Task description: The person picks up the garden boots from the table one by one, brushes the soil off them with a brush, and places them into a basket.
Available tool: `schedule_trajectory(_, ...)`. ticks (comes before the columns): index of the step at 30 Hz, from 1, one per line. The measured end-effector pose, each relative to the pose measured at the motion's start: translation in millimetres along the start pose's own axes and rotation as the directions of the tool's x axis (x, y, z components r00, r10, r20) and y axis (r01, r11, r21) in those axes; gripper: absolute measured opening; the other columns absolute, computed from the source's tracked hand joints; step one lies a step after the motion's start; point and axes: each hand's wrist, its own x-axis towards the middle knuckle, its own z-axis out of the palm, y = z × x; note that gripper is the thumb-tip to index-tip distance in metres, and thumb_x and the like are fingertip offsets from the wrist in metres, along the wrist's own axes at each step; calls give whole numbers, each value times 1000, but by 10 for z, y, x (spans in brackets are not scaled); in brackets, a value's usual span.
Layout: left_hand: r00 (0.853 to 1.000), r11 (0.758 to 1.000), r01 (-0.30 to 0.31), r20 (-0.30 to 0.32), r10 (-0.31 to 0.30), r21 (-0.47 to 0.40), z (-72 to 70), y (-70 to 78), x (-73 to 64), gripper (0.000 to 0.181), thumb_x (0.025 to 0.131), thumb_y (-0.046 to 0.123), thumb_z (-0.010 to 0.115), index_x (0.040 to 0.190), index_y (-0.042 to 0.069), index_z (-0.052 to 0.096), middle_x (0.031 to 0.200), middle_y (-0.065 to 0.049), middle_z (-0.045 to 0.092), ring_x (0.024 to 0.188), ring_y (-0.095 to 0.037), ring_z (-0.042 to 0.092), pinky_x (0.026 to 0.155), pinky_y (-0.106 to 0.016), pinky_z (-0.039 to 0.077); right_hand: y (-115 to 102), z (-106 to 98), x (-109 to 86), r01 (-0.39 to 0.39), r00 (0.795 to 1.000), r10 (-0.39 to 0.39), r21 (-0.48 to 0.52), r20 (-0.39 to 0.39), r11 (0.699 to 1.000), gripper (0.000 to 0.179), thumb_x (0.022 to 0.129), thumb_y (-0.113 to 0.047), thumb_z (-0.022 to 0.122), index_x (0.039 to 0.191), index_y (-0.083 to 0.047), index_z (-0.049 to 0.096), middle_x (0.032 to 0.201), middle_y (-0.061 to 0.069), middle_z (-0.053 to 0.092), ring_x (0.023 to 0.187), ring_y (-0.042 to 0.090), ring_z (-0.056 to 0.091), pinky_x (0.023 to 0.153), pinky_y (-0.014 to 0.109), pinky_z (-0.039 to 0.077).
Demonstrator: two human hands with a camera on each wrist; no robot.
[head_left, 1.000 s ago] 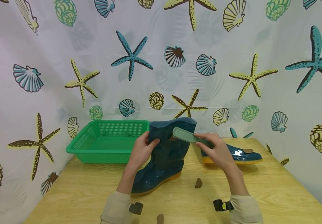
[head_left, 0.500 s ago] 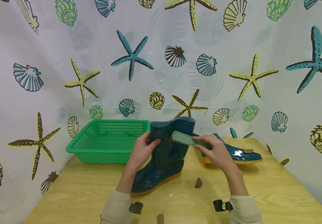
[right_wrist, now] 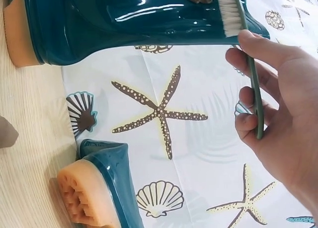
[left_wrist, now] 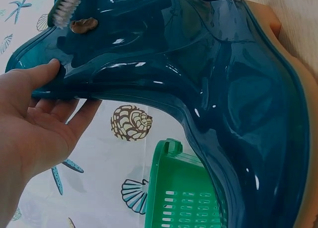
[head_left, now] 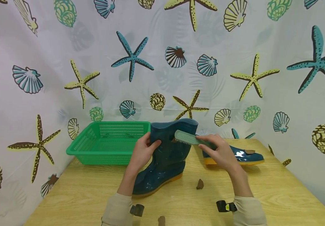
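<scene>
A glossy dark blue rain boot (head_left: 169, 160) with a tan sole stands upright on the table. My left hand (head_left: 143, 149) grips its shaft near the top, thumb on the near face and fingers round the edge. In my right hand (head_left: 218, 152) is a green scrub brush (head_left: 187, 137), pinched by the handle, its white bristles (left_wrist: 68, 9) against the upper shaft. Right by the bristles, a brown mud-like lump (left_wrist: 84, 25) sticks to the boot. The right wrist view shows my fingers wrapped along the thin handle (right_wrist: 256, 91).
A green plastic basket (head_left: 108, 153) stands behind the boot on the left. A second blue boot (head_left: 241, 156) lies at the right with a brown piece (head_left: 249, 151) on it. Brown bits (head_left: 200, 184) lie on the wooden table (head_left: 89, 194). A patterned curtain (head_left: 162, 78) hangs behind.
The brush in my right hand has dipped a little down the shaft and come back up. My left hand and the boot have stayed in place.
</scene>
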Motion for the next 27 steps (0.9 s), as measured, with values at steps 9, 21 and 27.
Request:
schedule_trajectory(9,1000,1000,-10,25,10,3,-25,0,-5,16,97,25,66,104,12,62,91,-10,72,82,-23,64,72,-30,48,-31,66,27,-17,1000,18,-43,19,999,29,95,-17,68,124,-15,70,117,4,71,104,20,58,87,43,50)
schedule_trajectory(21,1000,1000,0,9,0,2,-15,4,9,21,97,23,66,115,13,65,103,-7,74,94,-19,70,84,-38,56,48,-45,-28,-73,992,76,-31,104,997,30,96,-19,68,124,-13,69,123,8,68,113,28,60,95,53,50)
schedule_trajectory(27,1000,1000,9,10,-9,5,-15,4,4,22,97,24,66,117,14,64,105,-7,74,95,-19,70,84,-40,57,45,-39,-29,-56,997,56,10,55,998,31,96,-18,67,127,-18,68,120,3,69,108,17,59,90,37,51)
